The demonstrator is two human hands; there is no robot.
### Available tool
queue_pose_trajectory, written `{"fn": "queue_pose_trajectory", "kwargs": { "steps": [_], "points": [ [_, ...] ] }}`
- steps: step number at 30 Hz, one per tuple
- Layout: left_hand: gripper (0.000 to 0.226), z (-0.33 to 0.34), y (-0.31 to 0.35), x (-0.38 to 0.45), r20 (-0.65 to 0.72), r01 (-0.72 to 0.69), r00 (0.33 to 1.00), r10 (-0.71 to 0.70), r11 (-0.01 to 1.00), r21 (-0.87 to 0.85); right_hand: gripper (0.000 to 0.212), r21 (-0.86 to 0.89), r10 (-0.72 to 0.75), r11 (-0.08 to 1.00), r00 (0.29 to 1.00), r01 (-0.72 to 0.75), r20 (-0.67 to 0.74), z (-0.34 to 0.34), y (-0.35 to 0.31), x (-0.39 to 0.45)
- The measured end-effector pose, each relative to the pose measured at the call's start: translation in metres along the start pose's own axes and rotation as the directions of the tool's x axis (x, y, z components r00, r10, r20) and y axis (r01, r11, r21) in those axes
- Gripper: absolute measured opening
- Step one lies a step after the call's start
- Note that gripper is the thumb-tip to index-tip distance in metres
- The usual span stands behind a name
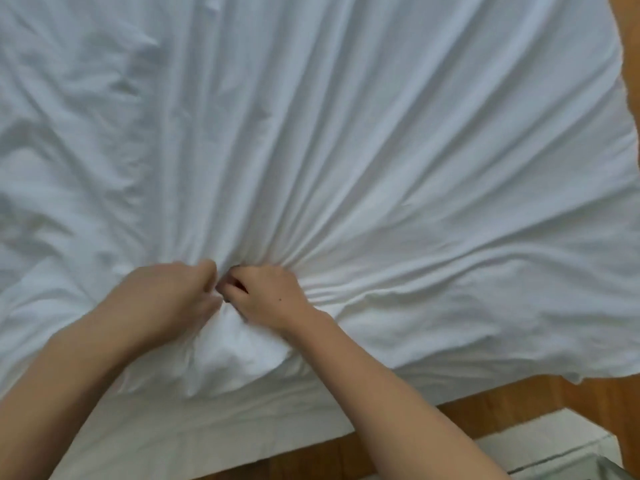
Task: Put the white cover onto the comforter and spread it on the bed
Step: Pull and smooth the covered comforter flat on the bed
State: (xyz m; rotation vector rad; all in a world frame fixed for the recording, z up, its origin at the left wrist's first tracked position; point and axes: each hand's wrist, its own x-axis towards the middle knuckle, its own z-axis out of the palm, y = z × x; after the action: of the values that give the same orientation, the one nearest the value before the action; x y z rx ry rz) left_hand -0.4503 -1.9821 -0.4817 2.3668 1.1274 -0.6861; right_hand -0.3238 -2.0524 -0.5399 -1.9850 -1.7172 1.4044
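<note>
The white cover (346,140) lies over the bed and fills most of the view, creased in long folds that fan out from one bunched spot near the front edge. My left hand (173,299) and my right hand (266,292) meet at that spot, knuckle to knuckle, both with fingers closed on gathered white fabric. A puffy lump of white bedding (239,355) bulges just below the hands. Whether that lump is the comforter inside the cover, I cannot tell. The left hand is blurred.
The bed's wooden frame (491,400) shows along the front and at the right edge (623,57). A flat white sheet (242,431) hangs over the front side. Pale floor tiles (554,441) lie at the lower right.
</note>
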Motion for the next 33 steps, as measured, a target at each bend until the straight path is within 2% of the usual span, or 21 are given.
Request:
{"fn": "queue_pose_trajectory", "kwargs": {
  "steps": [1, 2, 3, 4, 5, 6, 7, 8, 9, 11, 12, 14, 16, 20, 23, 25, 26, 27, 29, 31, 33],
  "points": [
    [0.022, -0.009, 0.005, 0.010, -0.025, 0.055, 0.998, -0.059, 0.989, -0.137, 0.028, 0.009, -0.035, 0.999, 0.999, 0.035, 0.010, -0.005, 0.000, -0.004],
    [0.021, -0.013, 0.009, 0.020, -0.161, 0.053, 0.982, -0.101, 0.959, -0.279, 0.025, 0.033, -0.076, 0.997, 0.997, 0.076, -0.010, -0.010, 0.002, -0.011],
    [0.021, -0.020, 0.017, 0.029, -0.374, -0.011, 0.919, -0.123, 0.942, -0.335, 0.022, 0.055, -0.119, 0.991, 0.989, 0.124, -0.083, -0.018, 0.010, -0.019],
    [0.025, -0.024, 0.029, 0.038, -0.549, -0.072, 0.830, -0.096, 0.958, -0.276, 0.020, 0.028, -0.177, 0.982, 0.959, 0.188, -0.222, -0.030, 0.024, -0.027],
    [0.033, -0.021, 0.043, 0.049, -0.641, -0.112, 0.767, -0.033, 0.976, -0.185, 0.021, -0.058, -0.230, 0.972, 0.890, 0.226, -0.392, -0.044, 0.044, -0.035],
    [0.040, -0.014, 0.056, 0.062, -0.669, -0.173, 0.741, 0.064, 0.980, -0.098, 0.026, -0.182, -0.262, 0.964, 0.799, 0.193, -0.542, -0.063, 0.071, -0.041],
    [0.044, -0.003, 0.068, 0.078, -0.662, -0.244, 0.728, 0.179, 0.970, -0.006, 0.033, -0.289, -0.248, 0.955, 0.730, 0.072, -0.637, -0.086, 0.102, -0.046],
    [0.047, 0.004, 0.082, 0.096, -0.613, -0.291, 0.745, 0.264, 0.955, 0.057, 0.043, -0.340, -0.175, 0.936, 0.711, -0.095, -0.681, -0.111, 0.135, -0.051],
    [0.050, 0.011, 0.098, 0.112, -0.542, -0.308, 0.785, 0.300, 0.948, 0.079, 0.055, -0.322, -0.032, 0.910, 0.732, -0.260, -0.681, -0.135, 0.165, -0.057],
    [0.056, 0.021, 0.130, 0.138, -0.395, -0.248, 0.881, 0.261, 0.965, 0.086, 0.072, -0.268, 0.257, 0.826, 0.754, -0.496, -0.604, -0.176, 0.218, -0.065],
    [0.057, 0.022, 0.145, 0.147, -0.353, -0.202, 0.910, 0.218, 0.976, 0.083, 0.074, -0.271, 0.315, 0.788, 0.741, -0.552, -0.593, -0.194, 0.241, -0.068],
    [0.059, 0.018, 0.168, 0.160, -0.351, -0.173, 0.919, 0.181, 0.983, 0.055, 0.080, -0.258, 0.354, 0.741, 0.686, -0.621, -0.636, -0.224, 0.275, -0.073],
    [0.061, 0.015, 0.181, 0.164, -0.374, -0.215, 0.908, 0.186, 0.976, -0.035, 0.093, -0.200, 0.389, 0.706, 0.608, -0.680, -0.692, -0.244, 0.297, -0.079],
    [0.063, 0.007, 0.188, 0.172, -0.432, -0.232, 0.892, 0.132, 0.954, -0.188, 0.110, -0.085, 0.389, 0.692, 0.470, -0.717, -0.792, -0.250, 0.323, -0.078],
    [0.077, -0.007, 0.208, 0.198, -0.455, -0.196, 0.879, 0.140, 0.977, -0.078, 0.100, -0.026, 0.348, 0.660, 0.336, -0.751, -0.875, -0.255, 0.335, -0.067],
    [0.091, -0.021, 0.226, 0.217, -0.408, -0.057, 0.912, 0.041, 0.998, -0.028, 0.079, 0.010, 0.320, 0.679, 0.284, -0.734, -0.904, -0.262, 0.337, -0.063],
    [0.088, -0.031, 0.234, 0.225, -0.387, 0.002, 0.922, -0.013, 1.000, -0.030, 0.067, 0.005, 0.305, 0.706, 0.297, -0.708, -0.905, -0.266, 0.336, -0.062],
    [0.076, -0.040, 0.240, 0.233, -0.369, 0.027, 0.929, -0.037, 0.999, -0.031, 0.059, -0.016, 0.305, 0.722, 0.338, -0.691, -0.890, -0.271, 0.336, -0.062],
    [0.047, -0.054, 0.246, 0.242, -0.328, -0.026, 0.944, 0.045, 0.998, 0.061, 0.049, -0.089, 0.321, 0.718, 0.441, -0.691, -0.838, -0.281, 0.332, -0.064],
    [0.036, -0.066, 0.249, 0.239, -0.317, -0.108, 0.937, 0.149, 0.984, 0.142, 0.044, -0.145, 0.278, 0.751, 0.507, -0.645, -0.816, -0.294, 0.326, -0.073],
    [0.026, -0.075, 0.254, 0.229, -0.518, -0.227, 0.821, 0.239, 0.970, 0.088, 0.042, -0.157, 0.201, 0.789, 0.491, -0.595, -0.848, -0.314, 0.320, -0.091]
  ]
}}
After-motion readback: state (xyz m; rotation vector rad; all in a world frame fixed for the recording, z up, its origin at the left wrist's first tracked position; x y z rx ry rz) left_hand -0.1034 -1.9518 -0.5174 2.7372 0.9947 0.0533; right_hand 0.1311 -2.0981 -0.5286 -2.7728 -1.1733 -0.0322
